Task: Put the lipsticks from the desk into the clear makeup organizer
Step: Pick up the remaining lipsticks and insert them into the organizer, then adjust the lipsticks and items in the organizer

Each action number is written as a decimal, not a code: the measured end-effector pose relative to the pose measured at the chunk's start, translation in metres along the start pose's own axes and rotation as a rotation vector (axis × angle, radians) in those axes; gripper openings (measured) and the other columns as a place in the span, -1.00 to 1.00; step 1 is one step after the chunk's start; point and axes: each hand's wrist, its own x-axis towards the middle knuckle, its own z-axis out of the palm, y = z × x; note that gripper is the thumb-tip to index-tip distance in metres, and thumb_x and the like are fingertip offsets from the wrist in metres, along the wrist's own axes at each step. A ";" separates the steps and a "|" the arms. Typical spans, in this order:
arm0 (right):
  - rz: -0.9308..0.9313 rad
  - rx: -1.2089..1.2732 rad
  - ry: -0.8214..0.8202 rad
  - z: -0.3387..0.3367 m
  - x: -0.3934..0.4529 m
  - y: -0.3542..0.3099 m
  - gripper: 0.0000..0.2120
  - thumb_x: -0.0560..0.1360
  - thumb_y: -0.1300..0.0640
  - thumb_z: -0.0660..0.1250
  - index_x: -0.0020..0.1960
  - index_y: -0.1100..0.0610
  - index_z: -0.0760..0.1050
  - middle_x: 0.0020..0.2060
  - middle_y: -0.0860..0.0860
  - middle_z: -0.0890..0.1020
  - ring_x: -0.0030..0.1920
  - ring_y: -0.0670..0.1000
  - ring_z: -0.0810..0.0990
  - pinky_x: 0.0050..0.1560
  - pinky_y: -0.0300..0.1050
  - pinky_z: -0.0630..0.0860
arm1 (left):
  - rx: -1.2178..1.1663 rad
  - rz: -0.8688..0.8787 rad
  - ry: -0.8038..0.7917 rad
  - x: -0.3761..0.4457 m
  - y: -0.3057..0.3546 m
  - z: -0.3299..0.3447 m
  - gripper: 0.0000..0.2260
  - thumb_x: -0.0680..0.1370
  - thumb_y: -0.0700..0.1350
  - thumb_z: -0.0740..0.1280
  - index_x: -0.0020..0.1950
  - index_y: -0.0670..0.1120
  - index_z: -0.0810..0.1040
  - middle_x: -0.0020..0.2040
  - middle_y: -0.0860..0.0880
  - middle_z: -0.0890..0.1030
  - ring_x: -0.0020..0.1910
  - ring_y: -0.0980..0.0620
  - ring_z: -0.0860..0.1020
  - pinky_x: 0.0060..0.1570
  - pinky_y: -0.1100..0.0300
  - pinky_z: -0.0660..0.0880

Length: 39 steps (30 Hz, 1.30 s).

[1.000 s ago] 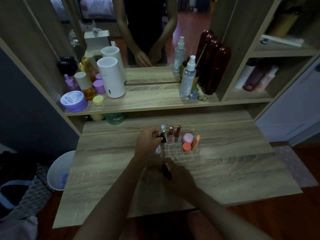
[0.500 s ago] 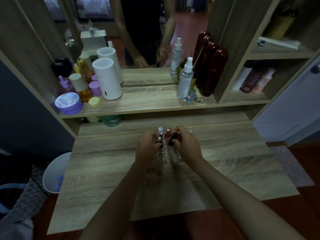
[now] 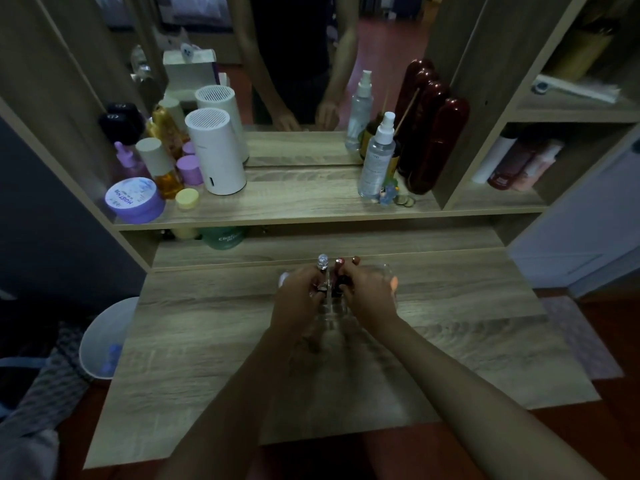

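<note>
The clear makeup organizer (image 3: pixel 331 312) stands at the middle of the desk (image 3: pixel 207 341), mostly covered by my hands. Three tubes stand upright in its back row: a silver-capped lipstick (image 3: pixel 322 263), a red lipstick (image 3: pixel 339 261) and a brown lipstick (image 3: pixel 356 260). My left hand (image 3: pixel 297 301) pinches a dark lipstick (image 3: pixel 321 288) at the organizer's left slots. Just to the right, my right hand (image 3: pixel 369 296) grips another dark lipstick (image 3: pixel 343 281) over the middle slots. An orange item (image 3: pixel 393 281) shows past my right hand.
A shelf (image 3: pixel 304 202) behind the desk carries a white cylinder (image 3: pixel 216 154), a purple jar (image 3: pixel 134 200), bottles and a spray bottle (image 3: pixel 375 161), with a mirror behind. A white bin (image 3: pixel 104 337) stands on the floor to the left of the desk.
My right hand lifted a dark lipstick from the desk near the front of the organizer and brought it up over the slots beside my left hand, which stayed at the organizer.
</note>
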 end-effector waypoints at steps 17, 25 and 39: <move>-0.113 0.013 -0.086 -0.018 0.003 0.004 -0.75 0.51 0.15 0.28 0.18 0.05 0.52 0.05 0.07 0.68 0.06 0.12 0.63 0.13 0.05 0.53 | -0.058 -0.032 -0.037 0.004 -0.006 -0.007 -0.91 0.42 -0.19 0.43 -0.12 -0.14 0.57 -0.21 0.02 0.55 -0.21 0.07 0.50 -0.19 0.16 0.49; -0.135 -0.027 0.031 -0.051 0.036 0.014 -0.73 0.48 0.15 0.35 0.17 0.13 0.54 0.01 0.09 0.62 -0.01 0.10 0.60 -0.13 -0.11 0.47 | -0.064 -0.037 0.009 0.026 -0.004 -0.014 -0.67 0.41 -0.15 0.45 0.13 -0.16 0.49 -0.04 0.00 0.48 -0.13 0.11 0.47 -0.21 0.40 0.38; -0.095 -0.062 -0.077 -0.036 0.048 0.014 -0.83 0.51 0.19 0.30 0.07 0.13 0.58 -0.01 0.11 0.66 -0.01 0.08 0.62 -0.11 -0.10 0.53 | 0.008 0.037 0.005 0.036 -0.004 -0.011 -0.81 0.49 -0.16 0.34 0.10 -0.13 0.55 0.03 -0.11 0.58 -0.08 0.10 0.47 -0.06 0.24 0.42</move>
